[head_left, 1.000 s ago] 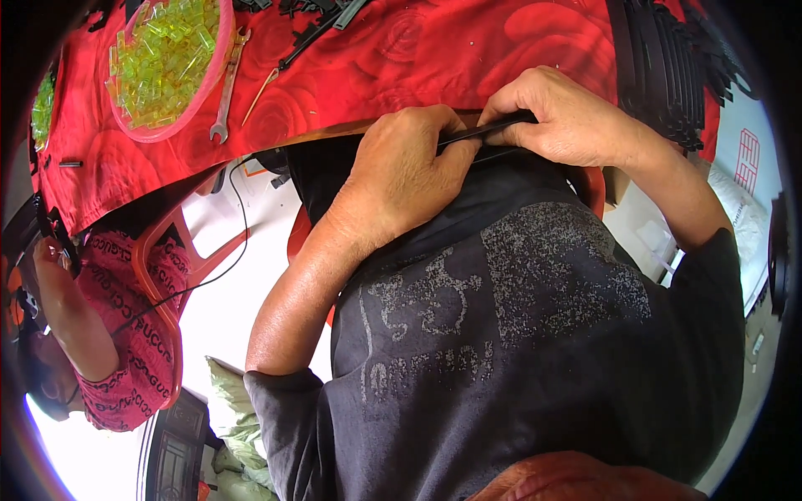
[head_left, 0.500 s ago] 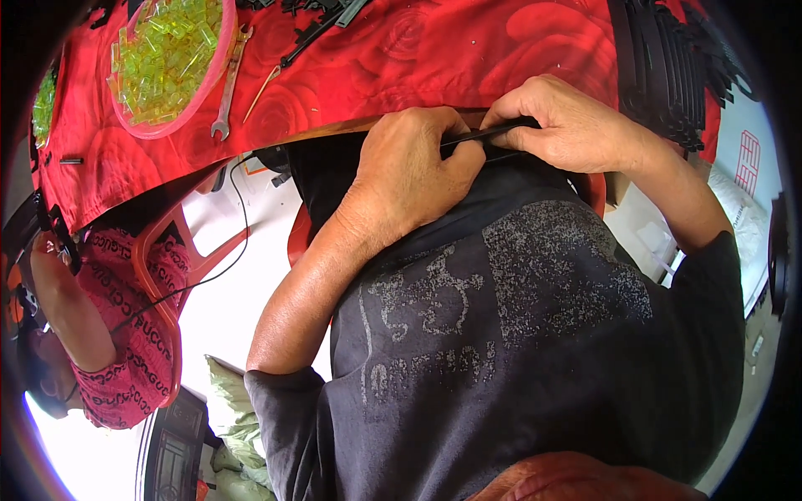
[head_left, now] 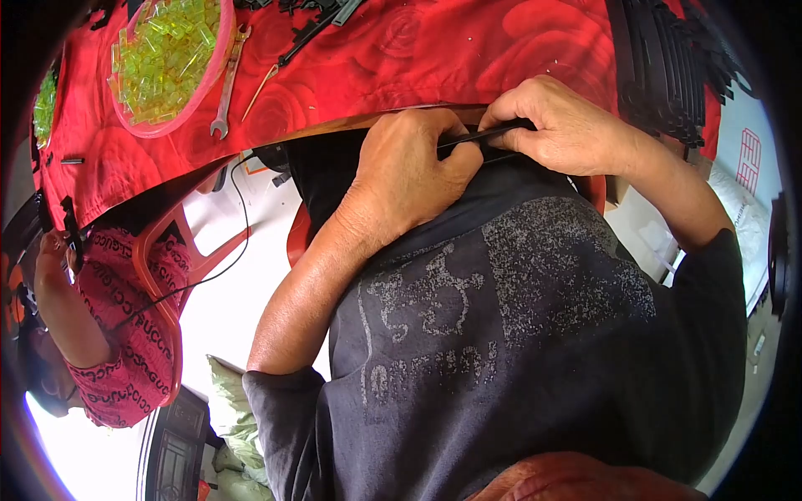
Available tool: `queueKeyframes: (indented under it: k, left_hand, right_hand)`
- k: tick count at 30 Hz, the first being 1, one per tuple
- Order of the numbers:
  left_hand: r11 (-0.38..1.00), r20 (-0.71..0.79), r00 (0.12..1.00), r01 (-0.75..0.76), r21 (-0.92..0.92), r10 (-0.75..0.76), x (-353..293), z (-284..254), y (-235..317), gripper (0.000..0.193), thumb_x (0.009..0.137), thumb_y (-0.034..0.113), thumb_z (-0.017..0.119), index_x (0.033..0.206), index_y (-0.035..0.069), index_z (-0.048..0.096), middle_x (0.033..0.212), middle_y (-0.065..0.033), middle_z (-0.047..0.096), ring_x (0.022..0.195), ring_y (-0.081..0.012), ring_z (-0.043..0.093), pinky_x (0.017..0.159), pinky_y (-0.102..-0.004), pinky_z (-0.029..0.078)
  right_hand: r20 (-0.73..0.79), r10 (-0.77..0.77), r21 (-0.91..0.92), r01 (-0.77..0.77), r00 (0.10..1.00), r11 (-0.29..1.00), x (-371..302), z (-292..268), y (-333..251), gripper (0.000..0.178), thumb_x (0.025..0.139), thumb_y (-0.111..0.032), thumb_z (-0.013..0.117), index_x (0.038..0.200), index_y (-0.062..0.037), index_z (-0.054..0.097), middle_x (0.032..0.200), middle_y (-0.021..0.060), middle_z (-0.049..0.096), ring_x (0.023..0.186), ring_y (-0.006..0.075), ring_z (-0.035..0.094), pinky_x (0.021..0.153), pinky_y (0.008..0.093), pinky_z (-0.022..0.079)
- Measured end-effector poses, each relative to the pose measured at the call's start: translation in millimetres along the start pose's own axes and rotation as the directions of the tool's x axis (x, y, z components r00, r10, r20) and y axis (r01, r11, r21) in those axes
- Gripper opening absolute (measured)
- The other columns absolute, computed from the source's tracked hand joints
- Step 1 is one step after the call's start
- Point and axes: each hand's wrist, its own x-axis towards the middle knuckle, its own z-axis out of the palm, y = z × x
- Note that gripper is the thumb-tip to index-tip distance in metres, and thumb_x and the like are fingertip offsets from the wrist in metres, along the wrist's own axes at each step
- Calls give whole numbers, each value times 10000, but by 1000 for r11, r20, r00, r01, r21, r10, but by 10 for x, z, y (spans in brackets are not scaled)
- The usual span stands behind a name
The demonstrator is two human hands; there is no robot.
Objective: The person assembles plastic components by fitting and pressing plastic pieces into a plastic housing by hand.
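Observation:
At the near edge of the red-covered table, both my hands grip one slim black strip (head_left: pixel 499 130). My left hand (head_left: pixel 411 163) is closed round its left part, thumb pressed against the curled fingers. On the right end, my right hand (head_left: pixel 558 125) pinches the strip between thumb and fingers. The strip lies roughly level, over my lap and close to my dark shirt. Fingers hide both of its ends in part, so its exact kind does not show.
A pink-rimmed basket (head_left: pixel 177 125) of yellow-green clear pieces stands at the far left, a wrench (head_left: pixel 225 104) beside it. Long black strips (head_left: pixel 660 71) are stacked at the right. Black parts (head_left: pixel 338 12) lie at the back. Another person (head_left: pixel 125 334) sits at the left, near a red chair (head_left: pixel 171 292).
My hands keep nearly the same place and grip on the strip, with only a slight shift. At the left, the other person's hand and the dark piece by it have moved a little.

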Motion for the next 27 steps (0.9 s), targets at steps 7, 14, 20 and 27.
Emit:
queueKeyframes:
  k: [7, 14, 20, 27]
  left_hand:
    - [999, -9, 1000, 29, -16, -29, -32, -46, 14, 247, 847, 167, 643, 956, -40, 723, 746, -145, 694, 685, -159, 656, 662, -333, 521]
    - [1000, -52, 999, -4, 27, 5, -21, 6, -26, 236, 829, 168, 653, 939, -27, 728, 787, -186, 717, 713, -261, 712, 690, -371, 544]
    - [995, -77, 997, -15, 102, 23, -3, 12, 8, 260, 817, 178, 657, 965, -20, 739, 815, -200, 727, 734, -300, 722, 705, -390, 552]
    - [993, -66, 997, -24, 119, 32, 36, -49, 42, 285, 819, 186, 655, 985, -28, 743, 822, -203, 730, 740, -297, 724, 706, -391, 552]
  right_hand:
    - [60, 7, -24, -6, 998, 1000, 74, -53, -69, 232, 875, -59, 662, 1060, 69, 718, 960, 225, 740, 911, 299, 735, 819, 364, 557]
    - [-4, -43, 0, 43, 999, 999, 40, -31, -38, 275, 866, -137, 638, 1019, 72, 730, 904, 244, 726, 857, 326, 725, 812, 394, 553]
    - [-55, -52, 5, 52, 997, 999, 31, 16, 39, 284, 861, -172, 655, 1017, 48, 743, 881, 223, 730, 835, 320, 723, 798, 394, 552]
    - [-95, -80, -31, 77, 992, 997, 35, -4, 37, 283, 870, -177, 659, 1028, 42, 744, 886, 217, 732, 837, 324, 722, 814, 407, 554]
